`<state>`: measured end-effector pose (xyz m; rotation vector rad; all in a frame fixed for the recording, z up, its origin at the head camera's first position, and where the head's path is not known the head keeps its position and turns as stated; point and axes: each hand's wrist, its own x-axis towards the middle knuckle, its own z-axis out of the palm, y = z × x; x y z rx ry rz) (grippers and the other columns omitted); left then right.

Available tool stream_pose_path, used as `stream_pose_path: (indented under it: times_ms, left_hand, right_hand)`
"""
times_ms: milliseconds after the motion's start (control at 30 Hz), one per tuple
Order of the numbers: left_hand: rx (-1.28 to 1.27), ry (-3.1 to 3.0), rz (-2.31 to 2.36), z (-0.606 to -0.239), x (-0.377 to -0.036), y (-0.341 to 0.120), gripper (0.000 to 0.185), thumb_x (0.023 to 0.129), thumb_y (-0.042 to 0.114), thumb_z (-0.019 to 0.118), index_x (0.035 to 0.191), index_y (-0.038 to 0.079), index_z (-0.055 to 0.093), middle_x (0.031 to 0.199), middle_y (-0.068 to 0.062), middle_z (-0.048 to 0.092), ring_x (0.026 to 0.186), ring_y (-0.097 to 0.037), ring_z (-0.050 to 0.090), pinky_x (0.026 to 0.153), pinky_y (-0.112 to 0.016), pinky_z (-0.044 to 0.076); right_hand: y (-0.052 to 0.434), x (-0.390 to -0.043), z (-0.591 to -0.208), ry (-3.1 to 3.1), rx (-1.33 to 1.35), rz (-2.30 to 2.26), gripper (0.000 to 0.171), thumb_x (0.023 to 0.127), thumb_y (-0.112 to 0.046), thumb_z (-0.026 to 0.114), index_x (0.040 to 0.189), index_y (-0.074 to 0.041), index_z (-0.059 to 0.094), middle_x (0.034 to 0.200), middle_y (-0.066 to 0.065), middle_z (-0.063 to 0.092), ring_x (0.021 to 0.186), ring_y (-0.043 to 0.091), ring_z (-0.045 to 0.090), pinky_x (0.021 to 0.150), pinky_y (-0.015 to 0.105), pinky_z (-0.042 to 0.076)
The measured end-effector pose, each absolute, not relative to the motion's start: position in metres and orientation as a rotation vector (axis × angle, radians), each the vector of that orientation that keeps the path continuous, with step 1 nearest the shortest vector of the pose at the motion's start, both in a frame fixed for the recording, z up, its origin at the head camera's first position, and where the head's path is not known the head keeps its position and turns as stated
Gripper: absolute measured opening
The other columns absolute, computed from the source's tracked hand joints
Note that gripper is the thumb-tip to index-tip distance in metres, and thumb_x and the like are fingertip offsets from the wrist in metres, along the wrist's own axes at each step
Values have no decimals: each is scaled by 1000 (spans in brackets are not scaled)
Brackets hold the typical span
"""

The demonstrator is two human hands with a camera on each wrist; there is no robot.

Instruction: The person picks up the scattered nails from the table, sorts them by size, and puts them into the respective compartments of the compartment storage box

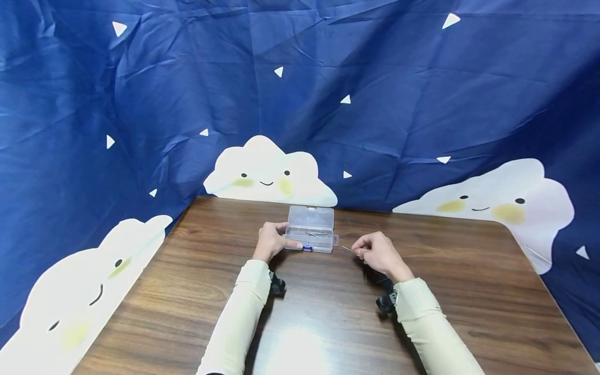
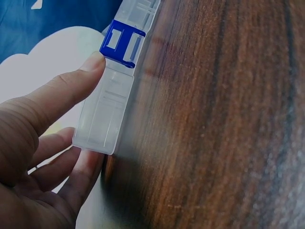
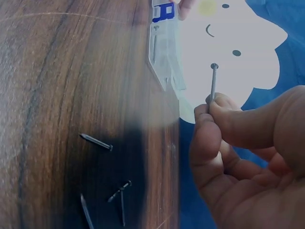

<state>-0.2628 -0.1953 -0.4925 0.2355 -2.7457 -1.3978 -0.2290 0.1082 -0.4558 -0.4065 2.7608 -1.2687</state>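
A clear plastic compartment box [image 1: 323,242] stands with its lid [image 1: 311,217] raised toward the back of the table. Its blue latch [image 2: 123,43] is on the front side. My left hand [image 1: 269,242] grips the box's left end, thumb on the front wall beside the latch and fingers around the end. To the right of the box, my right hand [image 1: 378,254] pinches a nail [image 3: 213,85] between thumb and forefinger, head end pointing away from the fingertips. Inside the box lie thin metal nails [image 1: 316,234].
On the wooden table [image 1: 201,291], below the right hand, are several loose nails [image 3: 96,142], two of them crossing. A blue cloth [image 1: 328,62] with white clouds hangs behind the table's far edge. A wrist camera [image 1: 386,303] sits under the right forearm.
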Motion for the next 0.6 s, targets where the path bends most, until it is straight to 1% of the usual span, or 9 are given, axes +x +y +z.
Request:
stream_pose_path:
  times_ms: [200, 400, 600]
  left_hand:
    - [226, -2732, -1412, -493, -264, -193, 80, 50, 23, 103, 123, 10, 74, 124, -10, 69, 123, -35, 49, 111, -42, 35]
    - [231, -2743, -1412, -492, -264, -194, 79, 51, 23, 103, 123, 10, 74, 124, -8, 70, 122, -34, 48, 111, -41, 34]
    - [233, -2749, -1407, -493, -264, -195, 79, 51, 24, 103, 123, 10, 74, 125, -10, 69, 122, -34, 49, 111, -42, 34]
  right_hand:
    - [103, -234, -456, 2747, -391, -1289, 10, 87, 4, 67, 89, 1, 76, 70, 5, 68, 58, 12, 60, 58, 28, 48]
    - [93, -238, -457, 2720, -356, -1324, 11, 87, 5, 66, 91, 1, 76, 73, 10, 70, 58, 13, 61, 57, 28, 49]
    - [85, -242, -459, 2718, -324, -1327, 11, 88, 3, 68, 91, -1, 77, 73, 11, 70, 58, 15, 62, 56, 28, 48]
